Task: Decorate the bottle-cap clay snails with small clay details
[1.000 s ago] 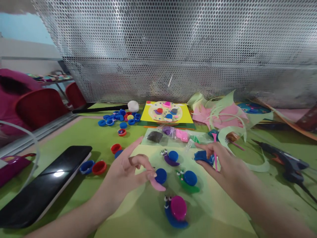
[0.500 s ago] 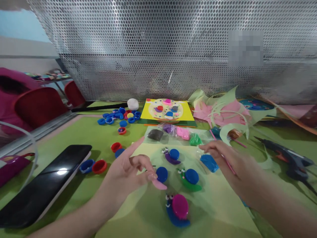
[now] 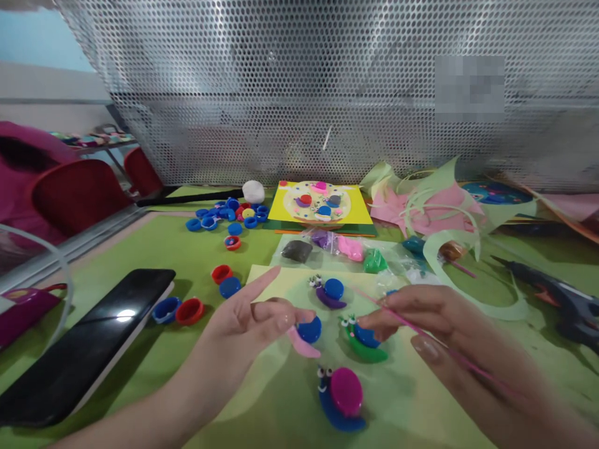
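My left hand [image 3: 255, 327] is closed, thumb and bent index finger at the head end of a pink clay snail [image 3: 304, 345] with a blue bottle-cap shell [image 3: 310, 329]. The fingers hide its head. My right hand [image 3: 421, 318] holds a thin pink stick [image 3: 407, 322] along its fingers. Its fingertips hover over or touch the green clay snail [image 3: 367, 350], partly covering that one's blue cap. A purple clay snail [image 3: 331, 297] lies just behind. Nearest me is a blue clay snail [image 3: 344, 411] with a magenta cap. All are on a pale sheet [image 3: 262, 399].
Bags of coloured clay [image 3: 350, 248] lie behind the sheet, before a yellow snail picture [image 3: 276, 202]. Bottle caps [image 3: 229, 213] are heaped back left. A black phone [image 3: 93, 337] lies left. At right are a glue gun [image 3: 552, 290] and paper scraps [image 3: 421, 206].
My right hand has moved left and nearer, from the blue clay packet to the green snail, with the pink stick. My left index finger has extended across toward the pink snail's cap.
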Demonstrator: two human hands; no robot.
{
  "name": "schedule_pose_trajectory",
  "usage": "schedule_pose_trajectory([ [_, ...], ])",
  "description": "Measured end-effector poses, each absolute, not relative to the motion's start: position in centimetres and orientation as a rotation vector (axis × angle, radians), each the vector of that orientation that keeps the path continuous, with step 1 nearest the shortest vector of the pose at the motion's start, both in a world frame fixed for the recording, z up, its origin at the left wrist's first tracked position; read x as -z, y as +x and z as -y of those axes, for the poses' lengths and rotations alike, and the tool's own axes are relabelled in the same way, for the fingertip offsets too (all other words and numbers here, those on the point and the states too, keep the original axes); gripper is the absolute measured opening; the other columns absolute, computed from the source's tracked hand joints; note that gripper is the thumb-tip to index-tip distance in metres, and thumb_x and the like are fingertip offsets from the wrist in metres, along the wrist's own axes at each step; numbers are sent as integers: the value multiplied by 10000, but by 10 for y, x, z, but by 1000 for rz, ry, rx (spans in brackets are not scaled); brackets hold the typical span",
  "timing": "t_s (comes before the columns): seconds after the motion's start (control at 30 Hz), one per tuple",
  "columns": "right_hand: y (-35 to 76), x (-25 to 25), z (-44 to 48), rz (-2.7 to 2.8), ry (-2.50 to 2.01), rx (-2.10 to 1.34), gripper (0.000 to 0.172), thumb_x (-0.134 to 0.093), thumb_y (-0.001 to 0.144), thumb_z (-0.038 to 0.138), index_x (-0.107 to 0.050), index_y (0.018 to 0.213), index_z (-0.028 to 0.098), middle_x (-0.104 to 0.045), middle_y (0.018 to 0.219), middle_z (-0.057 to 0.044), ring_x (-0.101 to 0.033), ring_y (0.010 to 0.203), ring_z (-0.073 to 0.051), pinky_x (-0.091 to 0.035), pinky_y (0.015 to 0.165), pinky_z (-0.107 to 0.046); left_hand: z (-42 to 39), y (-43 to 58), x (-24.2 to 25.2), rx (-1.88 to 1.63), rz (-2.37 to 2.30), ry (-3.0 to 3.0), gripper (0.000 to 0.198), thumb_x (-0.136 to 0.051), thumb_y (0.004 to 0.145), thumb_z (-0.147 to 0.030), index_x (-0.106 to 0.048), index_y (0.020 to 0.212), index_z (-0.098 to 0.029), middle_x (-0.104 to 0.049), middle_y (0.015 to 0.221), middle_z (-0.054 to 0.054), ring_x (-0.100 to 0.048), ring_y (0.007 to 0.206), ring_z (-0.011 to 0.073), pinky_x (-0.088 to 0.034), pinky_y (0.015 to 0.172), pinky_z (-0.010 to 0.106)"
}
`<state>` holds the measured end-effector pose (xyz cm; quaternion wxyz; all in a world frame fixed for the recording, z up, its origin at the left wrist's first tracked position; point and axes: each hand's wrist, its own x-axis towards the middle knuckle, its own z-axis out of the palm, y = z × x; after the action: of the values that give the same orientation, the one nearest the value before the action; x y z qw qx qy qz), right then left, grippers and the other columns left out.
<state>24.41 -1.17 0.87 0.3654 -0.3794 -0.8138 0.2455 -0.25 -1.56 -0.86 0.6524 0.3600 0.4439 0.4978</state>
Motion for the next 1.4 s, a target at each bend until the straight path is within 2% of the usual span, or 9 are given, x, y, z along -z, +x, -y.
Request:
schedule_pose_trajectory([
  [0.2,242,-16,14,2056,-891,-884,139,-466,947,187,-498,995,314,-750,845,35,-731,746,-129,-606,673,-183,14,2,8,-1140,-894,774,1187,-826,606,-90,-45,1493,-193,-701,593,-64,-704,581,195,-575,661,320],
  [0.43,239,-18,13,2014,-868,-884,186,-501,911,133,-545,970,303,-743,821,45,-725,720,-116,-598,649,-159,17,1,7,-1089,-987,809,1170,-804,672,-159,28,1493,-157,-766,681,22,-713,666,206,-565,748,357],
  [0.7,238,-18,15,2003,-855,-903,176,-504,906,144,-572,950,300,-736,768,33,-726,693,-137,-603,631,-195,21,9,-6,-1186,-1107,794,1231,-855,473,-48,-168,1485,-184,-643,474,-63,-594,694,168,-517,641,237],
  [0.9,238,-19,16,1982,-813,-1015,201,-549,891,142,-579,964,327,-741,773,61,-717,667,-123,-596,624,-178,21,4,2,-1102,-1051,792,1209,-852,582,-161,-55,1488,-91,-765,637,36,-678,877,231,-545,768,323],
  [1.1,230,-17,26,1604,-875,-1268,93,-578,897,348,-648,854,304,-714,636,26,-677,561,-136,-588,541,-208,20,2,5,-964,-954,793,1177,-803,686,-247,51,1477,-74,-778,833,91,-674,1038,223,-514,907,360],
  [1.17,227,-17,29,1531,-893,-1317,119,-602,878,381,-665,821,297,-716,619,21,-668,537,-136,-579,516,-207,20,4,3,-947,-967,783,1146,-806,679,-275,-10,1486,-107,-775,865,86,-680,1029,231,-518,904,373],
  [1.3,224,-15,28,1525,-907,-1392,129,-620,863,389,-682,802,293,-727,623,18,-663,527,-126,-575,517,-189,21,5,1,-915,-1006,921,621,-796,675,-294,-584,1243,-160,-773,878,85,-646,1094,239,-396,1052,366],
  [1.33,223,-15,28,1529,-901,-1411,134,-621,861,392,-684,800,290,-730,629,16,-662,527,-121,-574,521,-179,22,4,2,-910,-1005,946,522,-795,674,-285,-646,1160,-168,-773,880,82,-640,1104,241,-364,1077,363],
  [1.4,223,-13,26,1521,-884,-1450,138,-630,858,391,-690,800,281,-736,642,15,-662,537,-104,-565,532,-152,23,3,2,-906,-989,943,600,-794,676,-245,-590,1237,-180,-774,868,67,-644,1097,241,-366,1075,387],
])
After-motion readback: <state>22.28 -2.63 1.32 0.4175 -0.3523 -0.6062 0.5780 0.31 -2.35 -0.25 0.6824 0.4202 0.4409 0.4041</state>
